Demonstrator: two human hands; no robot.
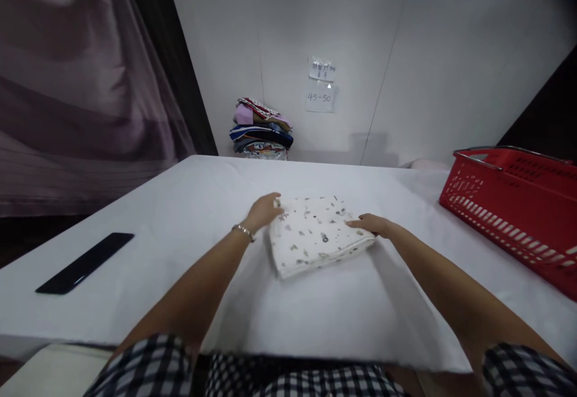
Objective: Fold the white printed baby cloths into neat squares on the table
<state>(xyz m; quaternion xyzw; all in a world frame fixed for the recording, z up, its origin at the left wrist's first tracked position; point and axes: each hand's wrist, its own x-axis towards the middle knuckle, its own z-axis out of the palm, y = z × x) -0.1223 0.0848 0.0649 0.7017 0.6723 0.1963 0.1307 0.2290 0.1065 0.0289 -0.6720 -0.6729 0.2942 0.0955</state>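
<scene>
A folded white cloth point(315, 235) with small grey and brown prints lies tilted a little on the table, its layered edge facing me. My left hand point(264, 212) grips its far left corner, thumb on top and the other fingers at the side. At the right edge, my right hand point(370, 224) holds the cloth with the thumb on top and the other fingers underneath, mostly hidden. A bracelet circles my left wrist.
The white-covered table point(180, 217) bears a dark flat strip point(85, 263) at left and a red basket point(518, 205) at right. Folded clothes point(261, 130) are stacked by the back wall, beside paper signs point(321, 96). A pinkish curtain point(81, 84) hangs at left.
</scene>
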